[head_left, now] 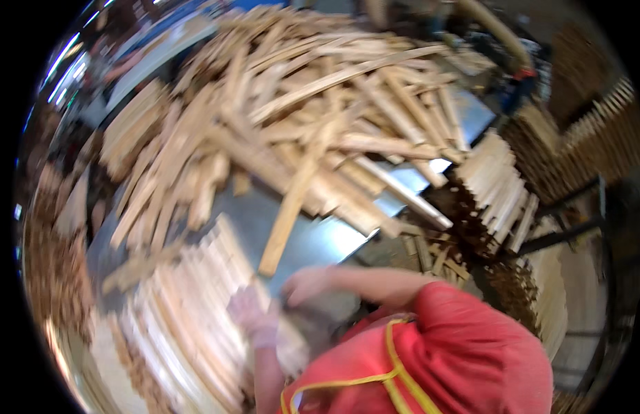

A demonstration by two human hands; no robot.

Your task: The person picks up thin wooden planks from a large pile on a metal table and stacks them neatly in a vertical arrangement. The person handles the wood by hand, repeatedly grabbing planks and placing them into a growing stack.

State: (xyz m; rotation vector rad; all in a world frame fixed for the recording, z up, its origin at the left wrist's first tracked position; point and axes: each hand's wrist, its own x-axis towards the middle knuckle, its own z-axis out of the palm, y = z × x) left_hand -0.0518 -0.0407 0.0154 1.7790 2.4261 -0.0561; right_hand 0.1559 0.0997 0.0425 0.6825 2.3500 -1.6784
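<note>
A row of pale wooden slats (189,310) lies side by side at the near left of the metal-topped table (254,210). My left hand (254,314), in what looks like a thin whitish glove, rests on the right part of this row with its fingers laid over the wood. Just to its right, my right hand (307,284) hovers by the table's near edge, apart from the slats. Motion smears its fingers, and I see nothing clearly held in it. Beyond both hands, one long slat (292,200) points toward me from the heap.
A large, jumbled heap of wooden slats (320,90) covers the table's far part. Stacked slats (499,186) stand off its right side, near a dark metal frame (561,238). Scrap pieces (437,255) lie below the right edge. Another bundle (134,127) sits at the far left.
</note>
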